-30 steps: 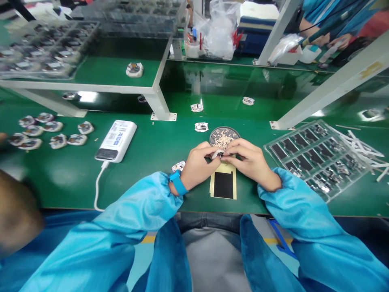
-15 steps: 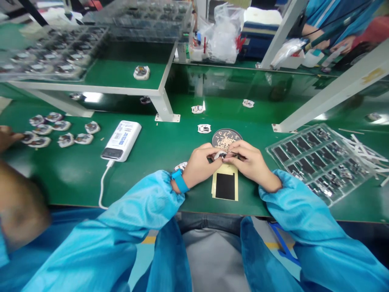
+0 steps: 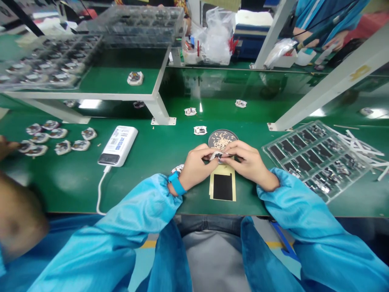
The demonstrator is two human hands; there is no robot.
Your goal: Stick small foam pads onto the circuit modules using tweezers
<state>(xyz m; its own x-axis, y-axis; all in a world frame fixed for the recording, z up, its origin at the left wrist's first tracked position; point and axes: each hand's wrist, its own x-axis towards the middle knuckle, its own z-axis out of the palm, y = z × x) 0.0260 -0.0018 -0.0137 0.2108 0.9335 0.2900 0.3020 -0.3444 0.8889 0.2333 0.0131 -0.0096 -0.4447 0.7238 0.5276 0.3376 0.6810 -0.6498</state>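
Above the near edge of the bench, my left hand (image 3: 196, 164) pinches a small white housing (image 3: 216, 155) with dark parts inside. The thumb and fingers of my right hand (image 3: 251, 162) are closed at the right side of that housing; what they pinch is too small to make out. Just behind my fingers lies a round grey dish (image 3: 210, 140) holding many tiny beige pieces. Below my hands is a black rectangular sheet (image 3: 223, 187) on yellow backing paper (image 3: 212, 194). Another white housing (image 3: 177, 169) sits partly hidden behind my left wrist.
A white power bank (image 3: 118, 146) with a cable lies left, near several white housings (image 3: 63, 147) and a co-worker's hand (image 3: 6, 148). At right is a clear compartment tray (image 3: 319, 162) beside white strips (image 3: 361, 148). A raised shelf (image 3: 112, 95) and slanted post (image 3: 322, 77) stand behind.
The view has shifted slightly, so the bench items appear a little further left. My hands stay together at the housing, with the right fingertips slightly closer to it.
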